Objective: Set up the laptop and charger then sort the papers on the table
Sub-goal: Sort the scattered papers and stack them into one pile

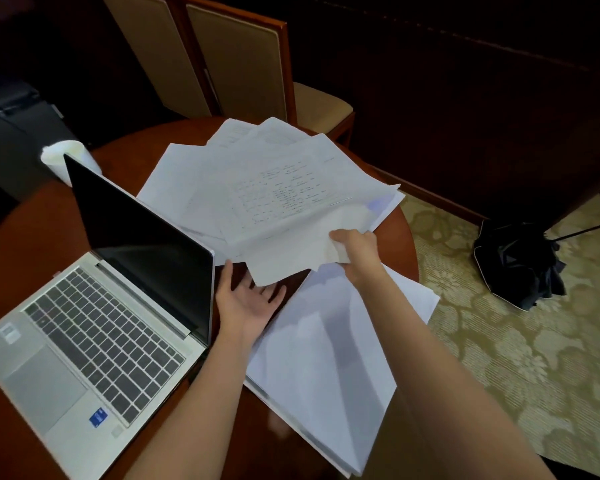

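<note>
An open silver laptop [94, 317] with a dark screen sits on the left of the round wooden table [32, 220]. My right hand [355, 249] grips the near corner of a fanned bunch of white papers [278, 195], lifted over the table's middle. My left hand [248, 299] is held palm up with straight fingers just under the near edge of that bunch, beside the laptop screen. A second stack of blank white sheets [329, 362] lies flat at the table's near right, overhanging the edge. No charger is visible.
A white roll of tissue [68, 155] stands behind the laptop. Two wooden chairs with tan cushions [243, 64] stand beyond the table. A folded black umbrella [518, 261] lies on the patterned carpet to the right.
</note>
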Demonstrator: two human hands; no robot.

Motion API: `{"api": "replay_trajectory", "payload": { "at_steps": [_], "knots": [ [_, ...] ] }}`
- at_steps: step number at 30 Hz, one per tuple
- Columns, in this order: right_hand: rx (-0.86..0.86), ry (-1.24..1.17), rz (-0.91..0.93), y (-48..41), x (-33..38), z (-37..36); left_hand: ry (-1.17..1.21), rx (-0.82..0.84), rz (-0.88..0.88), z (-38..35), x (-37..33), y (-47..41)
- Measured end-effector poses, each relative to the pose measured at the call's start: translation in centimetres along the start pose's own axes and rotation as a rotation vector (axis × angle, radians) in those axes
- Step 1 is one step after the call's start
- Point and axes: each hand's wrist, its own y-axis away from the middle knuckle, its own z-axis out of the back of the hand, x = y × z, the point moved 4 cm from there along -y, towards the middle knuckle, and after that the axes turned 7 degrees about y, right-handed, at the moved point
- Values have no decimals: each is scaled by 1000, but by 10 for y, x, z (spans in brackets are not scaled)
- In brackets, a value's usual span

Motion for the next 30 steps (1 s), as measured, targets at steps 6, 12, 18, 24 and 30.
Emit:
{"api": "replay_trajectory", "payload": {
  "at_steps": [6, 12, 18, 24, 30],
  "knots": [
    [36, -30, 25, 24, 18, 22, -67, -33, -16, -10, 3, -2],
    [-115, 207, -164, 32, -27, 70, -345, -296, -31, 1, 7, -3],
    [-152, 569, -157, 35, -59, 93, -666, -440, -203, 7, 18, 9],
    [-190, 671, 22, 39, -37, 90, -684, -288, -458, -36, 8, 28],
    [-213, 826, 3, 36, -29, 89, -711, -201, -579, -61, -2, 38]
  ]
}}
